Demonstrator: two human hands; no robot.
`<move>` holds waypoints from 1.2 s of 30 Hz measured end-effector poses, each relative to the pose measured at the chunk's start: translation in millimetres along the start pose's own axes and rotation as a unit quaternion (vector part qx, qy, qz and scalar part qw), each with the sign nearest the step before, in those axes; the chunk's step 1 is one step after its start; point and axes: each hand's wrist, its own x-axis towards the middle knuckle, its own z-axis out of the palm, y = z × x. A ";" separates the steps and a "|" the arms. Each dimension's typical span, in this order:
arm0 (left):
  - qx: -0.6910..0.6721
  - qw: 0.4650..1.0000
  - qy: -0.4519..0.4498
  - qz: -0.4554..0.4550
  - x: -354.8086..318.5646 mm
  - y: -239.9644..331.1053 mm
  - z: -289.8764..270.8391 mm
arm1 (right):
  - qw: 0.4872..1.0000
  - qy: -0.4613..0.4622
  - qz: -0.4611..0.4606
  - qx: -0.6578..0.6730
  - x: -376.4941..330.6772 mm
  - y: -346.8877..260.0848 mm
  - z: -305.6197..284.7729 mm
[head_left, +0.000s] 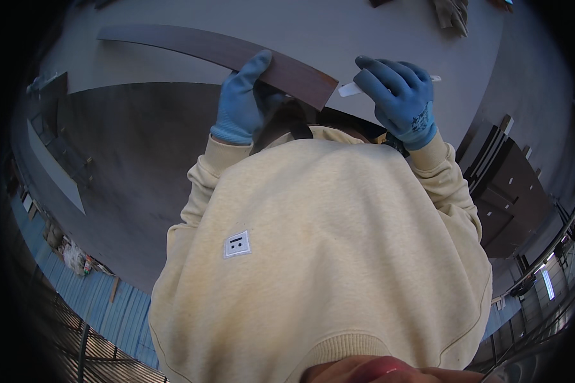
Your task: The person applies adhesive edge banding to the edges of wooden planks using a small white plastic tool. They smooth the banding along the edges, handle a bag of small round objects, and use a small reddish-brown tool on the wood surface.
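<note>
The left hand [241,102], in a blue glove, has its fingers clamped over the near edge of a long dark-brown strip [217,54], close to the strip's right end. The fingertips lie on the top face; the thumb is hidden beneath, so how firmly it pinches cannot be told. The right hand [399,96], also gloved in blue, is curled shut around a small white blade-like tool [351,89], whose flat tip pokes out leftward from the fist toward the strip's cut end.

The strip's long axis runs from that end, just beside the tool tip, away to the upper left, well past the left hand. Tip and strip end are near but apart, with a narrow gap between them. The left hand is the one on the strip; the right is just off its end.

Both forearms rise from cream sweatshirt [326,255] sleeves, wrists bent slightly inward, hands raised above a grey surface [338,32]. Dark boards [511,191] are stacked at the right.
</note>
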 end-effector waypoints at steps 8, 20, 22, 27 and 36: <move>0.006 0.999 0.034 0.000 -3.8 1.9 4.5 | 0.999 0.031 -0.007 -0.023 7.7 -8.5 3.5; 0.020 0.999 0.029 0.007 -3.4 2.3 2.6 | 0.999 0.016 -0.035 -0.001 21.4 -4.5 -1.3; 0.024 0.999 0.029 0.008 -3.7 2.5 2.2 | 0.999 -0.004 -0.039 0.003 26.8 -4.0 -5.2; 0.035 0.999 0.022 0.009 -5.1 2.6 2.0 | 0.998 -0.038 -0.054 0.015 36.4 -2.5 -11.7; 0.023 0.999 0.031 0.007 -5.9 1.5 -2.1 | 0.995 -0.050 -0.089 -0.023 41.5 -3.6 -13.6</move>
